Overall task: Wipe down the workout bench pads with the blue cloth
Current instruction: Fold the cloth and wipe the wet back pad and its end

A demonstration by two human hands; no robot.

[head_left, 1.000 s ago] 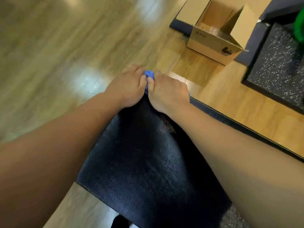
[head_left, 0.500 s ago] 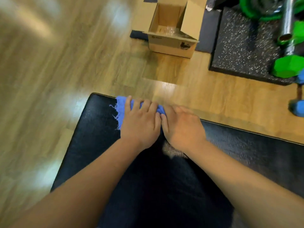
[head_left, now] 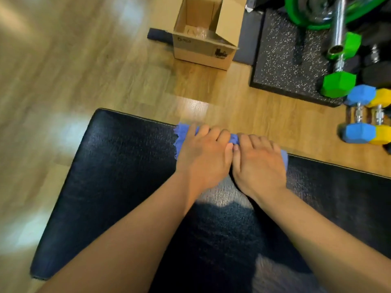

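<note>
The black textured bench pad fills the lower half of the view. A blue cloth lies along the pad's far edge, mostly covered by my hands. My left hand presses flat on the cloth's left part, fingers curled over the edge. Right beside it, thumbs touching, my right hand presses on the cloth's right part. Only the frayed left end, a strip between the hands and a corner at the right show.
An open cardboard box stands on the wooden floor beyond the pad. At the right a speckled rubber mat holds green weights and a barbell. Blue and yellow dumbbells lie near the pad's far right edge.
Both hands have slid the cloth to the right along the pad's far edge, away from the pad's left corner. The view has swung right, showing more of the weights.
</note>
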